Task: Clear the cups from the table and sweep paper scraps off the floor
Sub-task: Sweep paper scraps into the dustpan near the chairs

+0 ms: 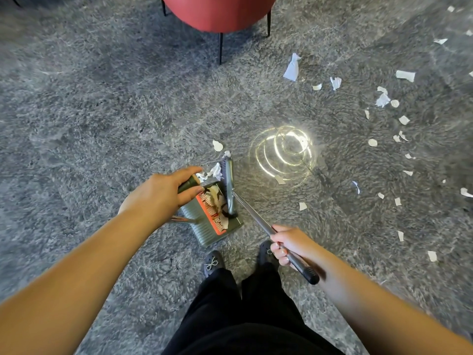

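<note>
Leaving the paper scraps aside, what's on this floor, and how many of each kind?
Broom: 1
Dustpan: 1
Red chair: 1
Black shoes: 2
Total: 5

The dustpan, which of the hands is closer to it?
Left. The left hand grips the handle right above the dustpan, overlapping its upper left edge. The right hand holds the broom handle, off to the pan's lower right.

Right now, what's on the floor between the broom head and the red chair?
Head view: one small white scrap just past the broom head; beyond it, bare grey floor up to the red chair.
</note>
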A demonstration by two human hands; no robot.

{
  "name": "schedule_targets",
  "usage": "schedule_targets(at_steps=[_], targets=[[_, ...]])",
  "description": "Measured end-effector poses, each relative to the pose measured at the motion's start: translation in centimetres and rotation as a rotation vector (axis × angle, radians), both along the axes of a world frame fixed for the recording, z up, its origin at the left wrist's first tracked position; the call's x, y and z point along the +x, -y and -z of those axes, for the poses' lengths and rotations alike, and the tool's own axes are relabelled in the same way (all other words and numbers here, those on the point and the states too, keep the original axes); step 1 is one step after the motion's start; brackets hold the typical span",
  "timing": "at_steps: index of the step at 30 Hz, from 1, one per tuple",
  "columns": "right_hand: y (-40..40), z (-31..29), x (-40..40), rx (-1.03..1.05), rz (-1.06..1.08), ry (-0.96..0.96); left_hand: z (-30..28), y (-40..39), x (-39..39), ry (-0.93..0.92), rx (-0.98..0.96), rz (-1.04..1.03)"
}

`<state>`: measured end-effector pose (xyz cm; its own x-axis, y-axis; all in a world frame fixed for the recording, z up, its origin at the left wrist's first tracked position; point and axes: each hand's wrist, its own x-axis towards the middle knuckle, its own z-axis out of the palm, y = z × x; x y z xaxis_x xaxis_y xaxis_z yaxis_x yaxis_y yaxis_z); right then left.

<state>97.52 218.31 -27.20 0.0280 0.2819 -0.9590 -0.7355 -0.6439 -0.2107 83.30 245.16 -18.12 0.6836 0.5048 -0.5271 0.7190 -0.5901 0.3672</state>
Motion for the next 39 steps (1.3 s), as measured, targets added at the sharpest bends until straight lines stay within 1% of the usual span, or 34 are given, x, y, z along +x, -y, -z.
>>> schedule_targets(at_steps=[2,5,8,13,18,24,26,29,35,39], targets=[[0.4,-0.8,0.0,0.022,-0.003,-0.001,0.0,0.0,-0.1,-0.006,-0.002,0.001],[1.1,-2.0,0.2,0.044,0.057,-0.026,-0.1,-0.1,-0.4,0.009,-0.003,0.006],[1.0,-3.3,0.5,0.055,0.065,0.008,-0.5,-0.3,-1.5,0.016,-0.035,-0.003],[-0.2,-4.5,0.9,0.047,0.026,0.085,-0.4,-1.6,-4.8,0.077,-0.075,-0.116],[-2.0,-4.8,1.5,0.002,0.066,0.162,-0.1,-4.1,-7.9,0.124,-0.057,-0.207],[-4.6,-4.4,3.3,0.005,0.036,0.231,0.3,-7.4,-9.2,0.181,-0.030,-0.292],[-5.3,-4.2,4.4,0.007,0.021,0.227,0.4,-8.5,-9.0,0.198,-0.030,-0.333],[-6.8,-3.4,6.5,-0.003,-0.021,0.227,0.7,-10.8,-7.9,0.167,-0.010,-0.352],[-10.6,-1.7,10.9,-0.044,-0.114,0.232,0.2,-13.9,-2.9,0.132,0.027,-0.312],[-14.0,-0.4,13.8,-0.102,-0.224,0.267,0.2,-16.4,0.3,0.112,0.023,-0.298]])
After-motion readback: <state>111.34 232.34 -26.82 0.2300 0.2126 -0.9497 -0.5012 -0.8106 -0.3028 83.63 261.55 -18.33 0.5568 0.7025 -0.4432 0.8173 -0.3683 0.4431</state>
